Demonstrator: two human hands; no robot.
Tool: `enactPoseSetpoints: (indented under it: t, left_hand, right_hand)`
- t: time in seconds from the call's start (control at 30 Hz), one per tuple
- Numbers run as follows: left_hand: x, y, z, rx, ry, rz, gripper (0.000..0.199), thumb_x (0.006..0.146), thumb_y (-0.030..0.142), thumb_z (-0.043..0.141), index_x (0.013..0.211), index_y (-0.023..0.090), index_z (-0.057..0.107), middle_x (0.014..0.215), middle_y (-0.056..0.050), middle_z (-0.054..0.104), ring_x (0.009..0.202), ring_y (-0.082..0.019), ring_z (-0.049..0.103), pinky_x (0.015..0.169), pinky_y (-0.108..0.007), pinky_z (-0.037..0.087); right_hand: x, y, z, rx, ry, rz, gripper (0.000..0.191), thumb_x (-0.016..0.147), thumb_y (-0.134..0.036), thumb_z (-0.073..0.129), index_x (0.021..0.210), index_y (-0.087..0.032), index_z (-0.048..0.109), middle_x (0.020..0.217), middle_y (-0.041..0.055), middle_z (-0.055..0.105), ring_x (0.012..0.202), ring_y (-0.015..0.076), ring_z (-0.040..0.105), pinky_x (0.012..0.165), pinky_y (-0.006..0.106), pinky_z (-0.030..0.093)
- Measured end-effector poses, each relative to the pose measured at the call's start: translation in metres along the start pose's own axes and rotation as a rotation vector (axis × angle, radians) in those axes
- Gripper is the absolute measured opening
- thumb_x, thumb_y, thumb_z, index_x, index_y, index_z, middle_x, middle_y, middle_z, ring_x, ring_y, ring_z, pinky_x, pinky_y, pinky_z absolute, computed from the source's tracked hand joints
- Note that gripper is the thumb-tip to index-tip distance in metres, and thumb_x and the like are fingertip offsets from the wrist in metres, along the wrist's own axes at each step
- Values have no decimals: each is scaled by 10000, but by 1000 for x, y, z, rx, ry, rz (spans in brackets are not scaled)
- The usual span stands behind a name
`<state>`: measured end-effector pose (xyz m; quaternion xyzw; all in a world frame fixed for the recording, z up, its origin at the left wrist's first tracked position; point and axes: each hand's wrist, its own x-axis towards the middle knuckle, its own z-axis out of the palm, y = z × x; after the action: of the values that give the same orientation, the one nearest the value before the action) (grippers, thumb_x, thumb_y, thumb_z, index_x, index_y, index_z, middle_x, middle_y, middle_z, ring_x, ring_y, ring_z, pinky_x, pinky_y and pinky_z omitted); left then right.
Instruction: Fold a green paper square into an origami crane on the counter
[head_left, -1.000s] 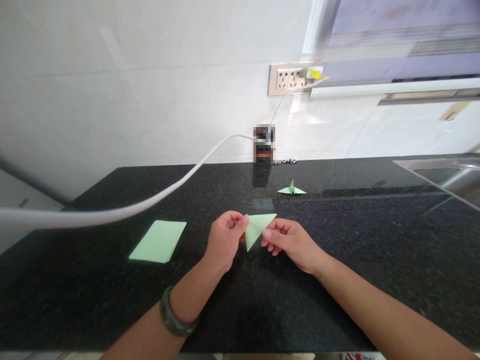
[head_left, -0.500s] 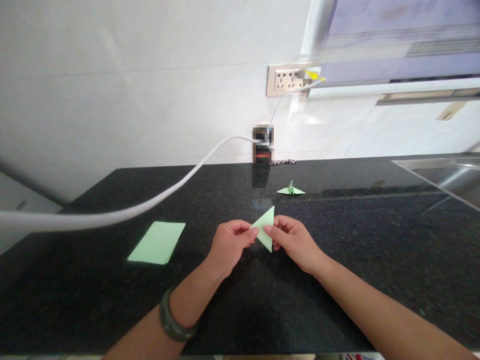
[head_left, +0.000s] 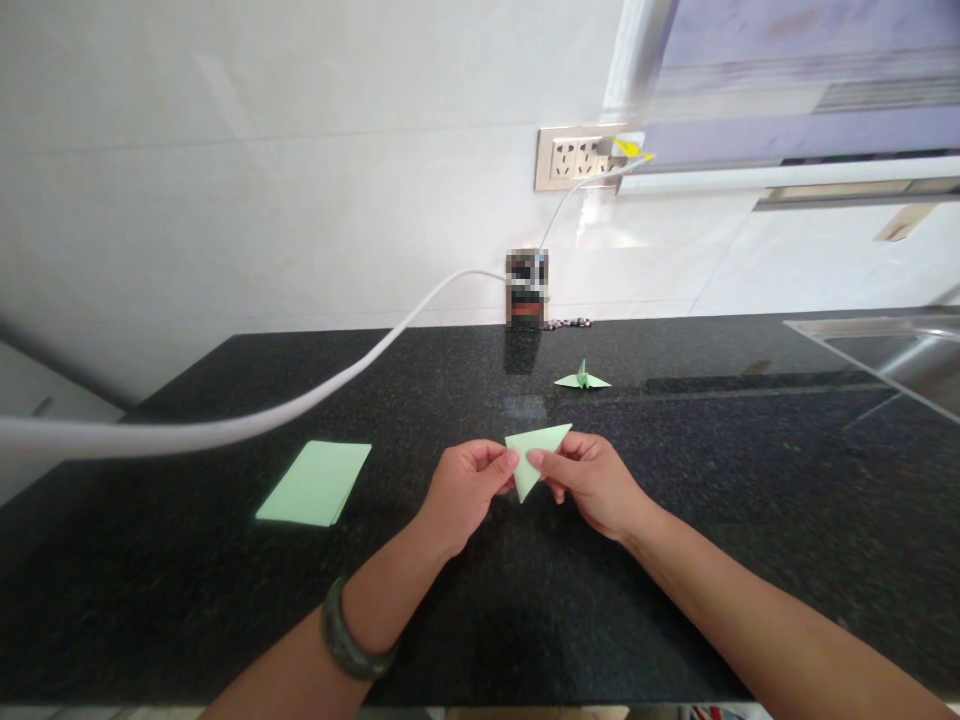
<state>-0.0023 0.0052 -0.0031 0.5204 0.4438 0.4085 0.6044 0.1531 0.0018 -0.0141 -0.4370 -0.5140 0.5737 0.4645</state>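
Note:
A light green paper triangle [head_left: 535,450] is held up over the dark counter between both hands. My left hand [head_left: 466,490] pinches its left side between thumb and fingers. On the other side, my right hand [head_left: 596,482] grips it with the thumb on the front face and the fingers behind. Beyond the hands a folded green paper crane [head_left: 583,380] stands on the counter. To the left lies a small stack of green paper sheets [head_left: 313,484].
The black speckled counter [head_left: 225,620] meets a white wall. A pixelated object [head_left: 527,290] leans there, with a white cable [head_left: 330,385] sweeping left. A wall socket [head_left: 576,158] holds a plug. The sink [head_left: 915,355] is at the right.
The paper triangle has turned clockwise, so its top point now leans to the right and another corner points down. Both hands still hold it in nearly the same place.

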Motion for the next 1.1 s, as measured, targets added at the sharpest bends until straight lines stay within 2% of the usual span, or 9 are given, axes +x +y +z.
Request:
enactPoseSetpoints:
  t: [0.3, 0.6, 0.73, 0.97, 1.1]
  left_hand:
    - [0, -9, -1, 105, 64, 92, 286, 724, 415, 554, 624, 147, 553, 548, 7, 550, 543, -117, 523, 530, -228, 395]
    - [-4, -6, 5, 179, 15, 45, 215, 704, 355, 582, 642, 149, 592, 577, -36, 630, 549, -139, 570, 559, -246, 419]
    - [-4, -3, 4, 229, 1, 36, 236, 710, 378, 565, 615, 162, 562, 511, -10, 590, 481, -123, 525, 498, -231, 383]
    - [-4, -2, 0, 378, -12, 90, 296, 739, 411, 517, 564, 172, 507, 416, 50, 444, 388, -79, 365, 417, -214, 256]
    - [-1, -3, -5, 411, -55, 72, 366, 733, 456, 514, 521, 158, 516, 418, 30, 463, 394, -82, 382, 417, -216, 261]
  right_hand:
    - [-4, 7, 14, -32, 194, -52, 270, 674, -399, 638, 592, -154, 561, 498, -17, 524, 425, 80, 416, 424, 215, 327]
    - [-1, 9, 12, -66, 412, -131, 316, 673, -412, 641, 530, -160, 516, 476, -4, 530, 438, 94, 439, 452, 233, 345]
    - [-2, 8, 12, -78, 429, -130, 324, 676, -414, 637, 516, -162, 512, 480, 3, 535, 444, 98, 447, 453, 235, 344]
    - [-1, 10, 10, -52, 416, -119, 317, 677, -407, 641, 521, -159, 520, 485, 5, 539, 440, 96, 448, 459, 238, 347]
    - [1, 9, 5, -1, 367, -82, 290, 684, -388, 643, 553, -155, 529, 483, -5, 527, 428, 85, 431, 451, 232, 339]
